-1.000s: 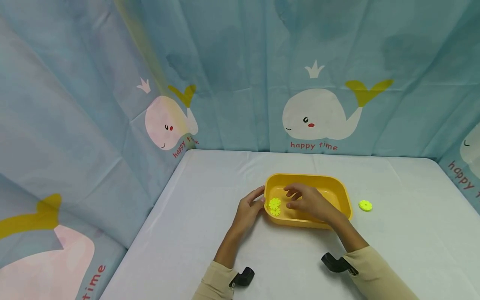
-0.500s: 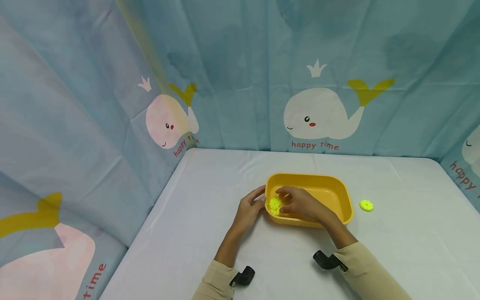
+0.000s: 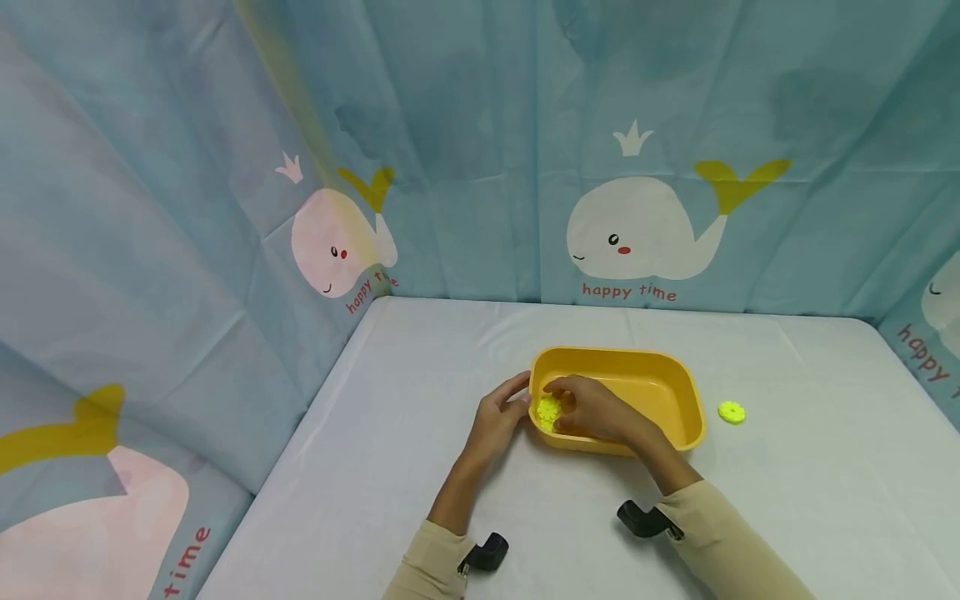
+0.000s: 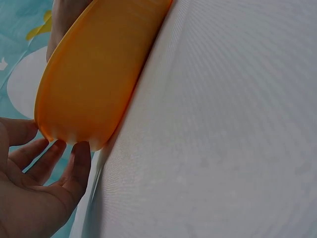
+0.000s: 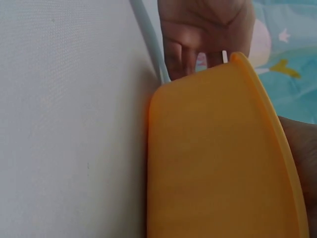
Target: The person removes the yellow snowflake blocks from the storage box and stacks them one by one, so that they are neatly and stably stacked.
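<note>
Left hand [image 3: 495, 423] is spread, fingertips against the tray [image 3: 654, 393]; right hand [image 3: 597, 410] half curls around yellow discs [image 3: 548, 407] at its left end, pinch unclear. They look light, stiff, best gripped by their edges, though the tray's wall crowds fingers. One lone disc [image 3: 732, 412] lies right of it on the surface [image 3: 810, 475].

Site: curtained recording booth, probably; wider room hidden. Evidence: pale-blue whale-print fabric curtains [image 3: 465, 150] behind and beside a white cloth-covered table [image 3: 810, 467]; black wrist-worn cameras [image 3: 489, 553].
</note>
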Motion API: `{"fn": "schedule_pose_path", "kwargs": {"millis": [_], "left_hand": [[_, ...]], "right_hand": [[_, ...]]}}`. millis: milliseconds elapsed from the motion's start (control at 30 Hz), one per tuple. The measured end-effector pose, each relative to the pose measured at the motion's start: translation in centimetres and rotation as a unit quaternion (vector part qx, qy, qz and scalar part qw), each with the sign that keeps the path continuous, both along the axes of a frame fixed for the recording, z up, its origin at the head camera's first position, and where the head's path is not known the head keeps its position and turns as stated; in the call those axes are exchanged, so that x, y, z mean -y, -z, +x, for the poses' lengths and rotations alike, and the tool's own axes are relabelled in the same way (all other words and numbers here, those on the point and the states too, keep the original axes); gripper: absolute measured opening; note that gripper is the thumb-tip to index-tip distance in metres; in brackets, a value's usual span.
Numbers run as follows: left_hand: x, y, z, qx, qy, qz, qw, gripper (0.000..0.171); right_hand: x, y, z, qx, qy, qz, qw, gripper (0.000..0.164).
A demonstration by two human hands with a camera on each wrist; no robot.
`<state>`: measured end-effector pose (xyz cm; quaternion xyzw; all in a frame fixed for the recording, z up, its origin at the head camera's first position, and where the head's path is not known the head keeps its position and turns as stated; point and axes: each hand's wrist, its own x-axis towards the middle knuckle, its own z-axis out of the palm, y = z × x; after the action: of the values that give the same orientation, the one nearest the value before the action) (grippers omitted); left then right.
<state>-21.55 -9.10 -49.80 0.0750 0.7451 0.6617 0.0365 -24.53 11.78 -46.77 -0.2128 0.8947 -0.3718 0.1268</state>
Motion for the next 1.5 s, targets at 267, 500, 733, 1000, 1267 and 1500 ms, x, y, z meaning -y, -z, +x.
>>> {"fn": "schedule_pose_path", "kwargs": {"millis": [267, 500, 733, 1000, 1267, 1500], "left_hand": [[0.0, -0.1, 0.1, 0.002, 0.002, 0.007, 1.0000, 0.045], [0.0, -0.2, 0.2, 0.003, 0.004, 0.011, 0.9999, 0.045], [0.0, -0.3, 0.1, 0.011, 0.010, 0.015, 0.9998, 0.046], [0.1, -0.4, 0.2, 0.018, 0.018, 0.034, 0.9991, 0.047], [0.1, -0.5, 0.3, 0.014, 0.018, 0.029, 0.9993, 0.047], [0.1, -0.4, 0.4, 0.009, 0.019, 0.028, 0.9994, 0.047]], "right_hand": [[0.5, 0.1, -0.1, -0.006, -0.010, -0.002, 1.000, 0.046], [0.7, 0.1, -0.3, -0.033, -0.035, 0.011, 0.999, 0.041], [0.7, 0.3, -0.6, -0.042, -0.040, 0.014, 0.998, 0.038], [0.7, 0.3, -0.8, -0.031, -0.030, 0.010, 0.999, 0.033], [1.0, 0.1, -0.7, -0.017, -0.008, 0.028, 0.999, 0.025], [1.0, 0.1, -0.5, -0.008, 0.005, 0.030, 0.999, 0.021]]}}
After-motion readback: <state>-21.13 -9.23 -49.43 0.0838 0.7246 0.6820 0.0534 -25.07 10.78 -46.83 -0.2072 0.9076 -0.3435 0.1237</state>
